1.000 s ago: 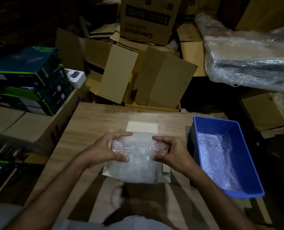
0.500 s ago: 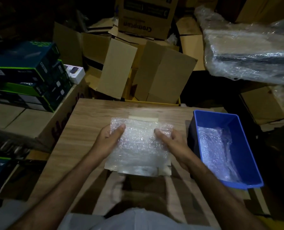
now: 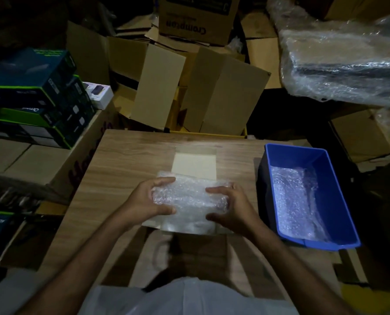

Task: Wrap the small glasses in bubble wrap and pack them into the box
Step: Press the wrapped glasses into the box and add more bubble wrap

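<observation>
A roll of bubble wrap (image 3: 189, 198) lies across the middle of the wooden table (image 3: 130, 160), partly rolled up over a pale flat sheet (image 3: 195, 164). My left hand (image 3: 148, 201) grips its left end and my right hand (image 3: 231, 206) grips its right end. Whatever is inside the roll is hidden by the wrap; I cannot see a glass. A blue plastic box (image 3: 339, 201) stands on the table to the right, with a bubble-wrapped bundle (image 3: 296, 201) lying inside it.
Stacked dark green and blue product boxes (image 3: 30, 94) sit at the left. Open cardboard cartons (image 3: 200, 87) crowd the space behind the table. A large item covered in bubble wrap (image 3: 344, 62) lies at the upper right. More cartons stand at the right.
The wrap was spread flat under my hands half a second ago; now it is rolled back toward me into a tube, uncovering the pale sheet behind it. Both hands moved slightly nearer.
</observation>
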Demonstrator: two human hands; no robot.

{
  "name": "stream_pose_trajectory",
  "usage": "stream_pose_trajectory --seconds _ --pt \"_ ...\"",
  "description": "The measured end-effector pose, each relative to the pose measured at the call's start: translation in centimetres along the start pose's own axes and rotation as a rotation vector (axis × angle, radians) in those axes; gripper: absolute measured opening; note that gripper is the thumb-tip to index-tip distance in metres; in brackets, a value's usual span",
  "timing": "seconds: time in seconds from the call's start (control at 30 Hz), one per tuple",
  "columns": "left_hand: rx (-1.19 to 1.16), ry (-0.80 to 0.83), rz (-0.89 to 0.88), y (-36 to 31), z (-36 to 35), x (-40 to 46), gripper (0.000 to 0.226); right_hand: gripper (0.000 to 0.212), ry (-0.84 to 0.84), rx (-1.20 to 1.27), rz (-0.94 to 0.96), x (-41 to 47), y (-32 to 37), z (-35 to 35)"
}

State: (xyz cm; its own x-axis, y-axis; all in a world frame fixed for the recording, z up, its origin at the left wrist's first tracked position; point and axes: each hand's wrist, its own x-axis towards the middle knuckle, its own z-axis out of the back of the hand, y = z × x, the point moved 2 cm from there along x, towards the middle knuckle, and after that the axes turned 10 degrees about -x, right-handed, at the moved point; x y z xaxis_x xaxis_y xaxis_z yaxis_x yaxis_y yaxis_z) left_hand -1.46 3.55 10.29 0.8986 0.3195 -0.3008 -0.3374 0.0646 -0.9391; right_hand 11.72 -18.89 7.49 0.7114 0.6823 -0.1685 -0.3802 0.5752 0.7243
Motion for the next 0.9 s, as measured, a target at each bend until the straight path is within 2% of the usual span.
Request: stream_pose_trajectory --seconds 0.07,0.13,0.2,0.27,0.33,0.43,0.53,0.63,0.7,0.77,0.8,0.87,0.9 --pt "0.291 -0.074 -0.068 0.2 -0.2 0.4 0.049 0.025 -0.073 -0.030 0.015 0.4 0.0 -0.4" --pt "0.499 -0.106 -0.159 0.6 0.0 0.4 0.022 0.013 -0.051 -0.047 0.027 0.8 -0.2 0.1" --pt "0.476 -0.052 -0.211 1.0 0.5 0.5 0.014 0.009 0.025 -0.021 0.040 1.1 -0.4 1.0" --pt "0.206 0.052 -0.160 0.9 0.7 0.3 0.013 0.010 0.086 0.186 0.098 0.9 -0.3 1.5" --pt "0.005 0.122 -0.093 0.9 0.8 0.4 0.022 0.011 0.100 0.383 0.108 0.6 -0.1 1.5" --pt "-0.062 0.156 -0.065 0.7 0.4 0.4 0.018 0.007 0.061 0.489 0.073 0.9 -0.6 0.7" --pt "-0.086 0.195 0.002 1.1 0.2 0.5 0.002 0.016 0.059 0.472 0.019 1.5 -1.3 -0.4" --pt "-0.084 0.185 0.054 2.0 0.6 0.6 0.014 0.025 0.078 0.501 -0.082 1.7 -1.4 -1.0" --pt "-0.177 0.166 0.096 2.3 0.6 0.4 0.027 0.016 0.123 0.538 -0.106 1.6 -1.7 -1.1" --pt "-0.227 0.150 0.136 2.6 0.6 0.5 0.038 0.014 0.129 0.481 -0.101 1.4 -2.1 -1.1" --pt "-0.185 0.119 0.136 2.7 0.5 0.6 0.031 0.015 0.101 0.387 -0.071 1.5 -2.3 -1.2" --pt "0.038 0.064 0.054 3.3 1.0 1.2 0.012 0.033 0.075 0.169 -0.007 1.7 -2.7 -1.5" --pt "0.134 0.070 0.015 3.8 1.0 1.5 0.019 0.038 0.093 0.070 0.044 1.7 -2.9 -1.8"
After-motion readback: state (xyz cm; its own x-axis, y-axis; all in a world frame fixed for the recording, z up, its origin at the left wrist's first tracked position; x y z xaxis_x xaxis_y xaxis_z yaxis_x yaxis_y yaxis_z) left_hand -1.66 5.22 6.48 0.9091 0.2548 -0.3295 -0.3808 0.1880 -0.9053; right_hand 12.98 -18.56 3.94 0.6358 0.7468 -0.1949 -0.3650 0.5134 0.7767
